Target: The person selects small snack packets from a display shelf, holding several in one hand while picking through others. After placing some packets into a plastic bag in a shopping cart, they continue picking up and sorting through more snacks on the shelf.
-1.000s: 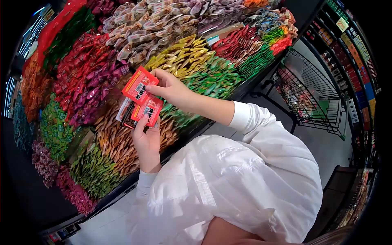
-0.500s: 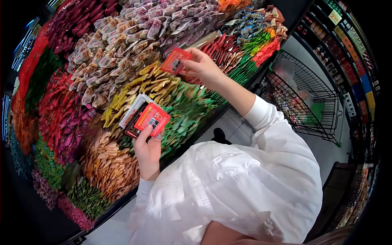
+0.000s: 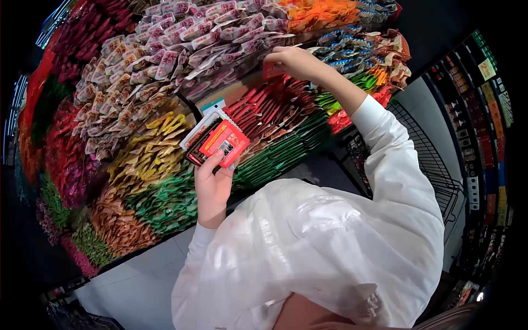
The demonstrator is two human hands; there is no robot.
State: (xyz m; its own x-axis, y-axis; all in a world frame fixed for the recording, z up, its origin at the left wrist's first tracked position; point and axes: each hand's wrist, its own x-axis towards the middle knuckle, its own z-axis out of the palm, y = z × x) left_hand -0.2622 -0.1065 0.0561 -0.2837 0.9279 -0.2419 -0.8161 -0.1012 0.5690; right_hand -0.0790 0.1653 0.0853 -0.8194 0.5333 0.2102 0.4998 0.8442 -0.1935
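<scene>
My left hand point(image 3: 213, 184) is closed on a small stack of flat packets, held upright and fanned a little, with a red packet point(image 3: 226, 144) in front and dark and white ones behind it. My right hand point(image 3: 291, 61) reaches over the display, its fingers closed on a red packet point(image 3: 271, 70) just above the red packets point(image 3: 263, 110) lying in rows. Some of that held packet is hidden by my fingers. Yellow packets point(image 3: 146, 148) and green packets point(image 3: 165, 203) lie left of and below my left hand's stack.
Purple and white packets point(image 3: 206, 33) and orange ones point(image 3: 322, 14) fill the display's far side. A black wire shopping cart point(image 3: 423, 148) stands at the right, before tall stocked shelves point(image 3: 484, 126). Pale floor point(image 3: 137, 280) shows at the lower left.
My view has turned, and the display and cart sit differently in it. My right hand has moved up and right with its red packet, farther from the stack in my left hand.
</scene>
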